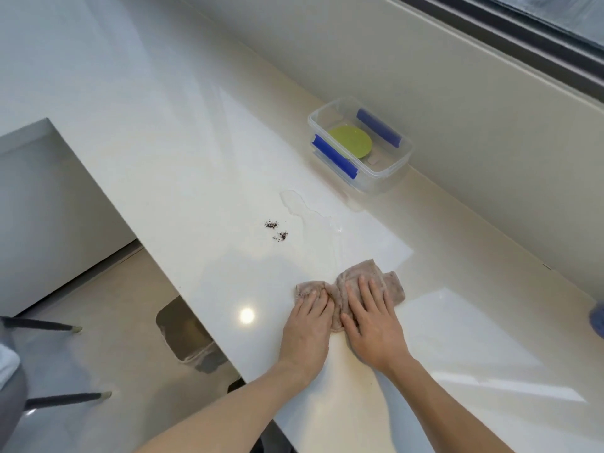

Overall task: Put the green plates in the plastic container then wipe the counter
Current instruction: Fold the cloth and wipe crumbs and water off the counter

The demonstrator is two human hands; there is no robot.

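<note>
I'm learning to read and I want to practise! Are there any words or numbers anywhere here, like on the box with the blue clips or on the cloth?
None: no readable text in this picture.
Plastic container: a small pale patch inside, too blurred to read.
Green plate: plain.
Cloth under both hands: plain.
Counter: only dark crumbs and a wet patch.

Single head view, worn high, looking steeply forward and down along the white counter [196,191]. Forearms enter from bottom edge, close; far wall upper right, floor at left.
</note>
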